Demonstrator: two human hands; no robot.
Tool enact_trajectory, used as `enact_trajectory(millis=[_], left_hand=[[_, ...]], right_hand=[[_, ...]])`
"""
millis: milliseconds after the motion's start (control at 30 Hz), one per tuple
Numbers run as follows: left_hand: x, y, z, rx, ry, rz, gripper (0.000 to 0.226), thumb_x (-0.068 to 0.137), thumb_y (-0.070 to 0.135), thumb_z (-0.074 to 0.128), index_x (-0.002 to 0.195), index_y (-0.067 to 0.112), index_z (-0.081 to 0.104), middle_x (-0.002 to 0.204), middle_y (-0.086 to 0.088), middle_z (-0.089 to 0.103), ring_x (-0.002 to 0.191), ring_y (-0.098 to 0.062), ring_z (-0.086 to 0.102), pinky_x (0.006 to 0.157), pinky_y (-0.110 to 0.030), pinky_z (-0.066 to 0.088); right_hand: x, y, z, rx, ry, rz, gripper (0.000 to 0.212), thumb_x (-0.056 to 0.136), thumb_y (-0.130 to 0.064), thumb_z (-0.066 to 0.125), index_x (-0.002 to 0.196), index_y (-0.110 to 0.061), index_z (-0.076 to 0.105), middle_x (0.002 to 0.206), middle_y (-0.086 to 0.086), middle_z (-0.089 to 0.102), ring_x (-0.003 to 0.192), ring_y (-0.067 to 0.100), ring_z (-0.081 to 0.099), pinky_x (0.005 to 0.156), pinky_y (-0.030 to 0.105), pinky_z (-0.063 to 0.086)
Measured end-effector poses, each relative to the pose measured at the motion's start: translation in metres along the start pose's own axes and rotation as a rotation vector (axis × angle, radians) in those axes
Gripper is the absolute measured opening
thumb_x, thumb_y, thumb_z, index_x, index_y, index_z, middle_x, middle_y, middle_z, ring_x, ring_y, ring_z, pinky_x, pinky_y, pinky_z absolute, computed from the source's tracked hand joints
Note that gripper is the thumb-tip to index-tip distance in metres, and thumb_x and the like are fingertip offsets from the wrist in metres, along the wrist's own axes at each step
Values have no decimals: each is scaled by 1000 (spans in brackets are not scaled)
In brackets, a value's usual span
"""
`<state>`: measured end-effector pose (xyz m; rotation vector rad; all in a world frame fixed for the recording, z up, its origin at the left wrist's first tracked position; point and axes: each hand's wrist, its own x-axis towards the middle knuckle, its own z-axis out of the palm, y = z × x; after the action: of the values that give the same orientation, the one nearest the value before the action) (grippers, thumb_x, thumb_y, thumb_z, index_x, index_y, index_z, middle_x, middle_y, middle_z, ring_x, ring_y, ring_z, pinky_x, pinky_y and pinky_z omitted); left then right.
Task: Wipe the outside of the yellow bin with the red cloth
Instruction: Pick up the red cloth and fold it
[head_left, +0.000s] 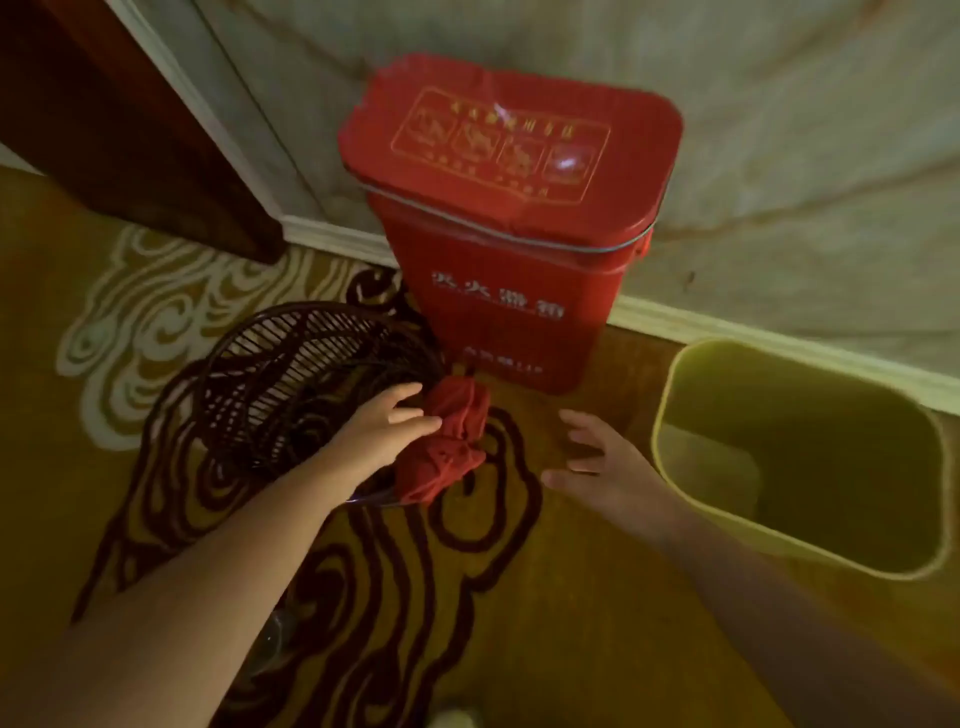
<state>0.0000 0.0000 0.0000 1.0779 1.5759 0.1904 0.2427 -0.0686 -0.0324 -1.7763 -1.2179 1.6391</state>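
The yellow bin (691, 483) stands upright on the carpet at the right, its open top facing me and nothing visible inside. A crumpled red cloth (452, 441) hangs over the near rim of a dark wire basket (291, 374). My left hand (384, 426) lies on the cloth's left side with the fingers curled over it. My right hand (597, 462) hovers between the cloth and the yellow bin, fingers spread and empty, touching neither.
A tall red lidded box (498, 218) with printed lettering stands against the wall behind the cloth. A dark wooden door (104, 130) is at the upper left. White skirting (727, 327) runs along the wall. Patterned carpet covers the floor.
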Motion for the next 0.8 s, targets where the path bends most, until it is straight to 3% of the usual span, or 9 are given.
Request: enact_trajectory(millis=[133,233,300,400,500,667,733,800], left_hand=[[55,-27,-6,-89,8,-7,52,83,37,54,132,36,38,144,3,38,131,-18,34,102,-50,28],[92,-54,-11,-113,-78,-52,48,83,42,49,130,41,39,143,7,36,132,-19,32,103,-60,25],[110,-71,-12,-126,-143,-59,42,82,44,48,123,45,44,135,5,46,123,-21,43,97,-62,33],[130,-89,-19,-201,-260,-43,39,82,42,46,120,44,46,128,-4,53,114,-26,53,85,-51,49],[134,-95,-25,-178,-262,70,38,82,25,51,119,36,52,124,-9,57,107,-25,58,78,-39,55],[106,-80,-20,-144,-204,184,39,79,-3,54,101,28,61,101,-1,68,84,-11,68,65,-27,55],[95,-73,-12,-116,-205,199,41,77,-6,56,98,27,63,102,-2,67,82,-11,68,65,-26,55],[90,-71,1,-70,-192,226,42,75,-8,57,95,27,63,104,-2,65,83,-11,67,64,-26,56]], right_hand=[[58,25,31,82,-33,-56,83,71,-38,75,139,-39,27,147,-2,32,122,19,45,84,33,46],[100,40,53,153,-66,-146,94,69,-38,77,142,-41,18,139,-13,29,123,10,37,95,35,42],[122,50,67,155,-73,-210,96,68,-38,78,142,-43,16,128,-19,29,120,7,39,97,34,43],[148,56,83,170,-149,-287,95,67,-36,79,139,-48,19,134,-21,36,118,9,51,91,35,51],[160,48,92,227,-163,-349,88,67,-30,79,136,-49,28,119,-23,49,97,13,66,66,30,58],[148,37,96,144,15,-337,49,75,-10,73,120,-21,56,108,-5,58,80,15,67,60,33,60],[139,41,92,142,119,-319,33,75,-2,70,101,-21,64,109,3,59,68,18,68,55,30,59],[127,45,82,117,197,-338,30,75,1,69,90,-24,65,101,7,62,60,20,67,55,30,59]])
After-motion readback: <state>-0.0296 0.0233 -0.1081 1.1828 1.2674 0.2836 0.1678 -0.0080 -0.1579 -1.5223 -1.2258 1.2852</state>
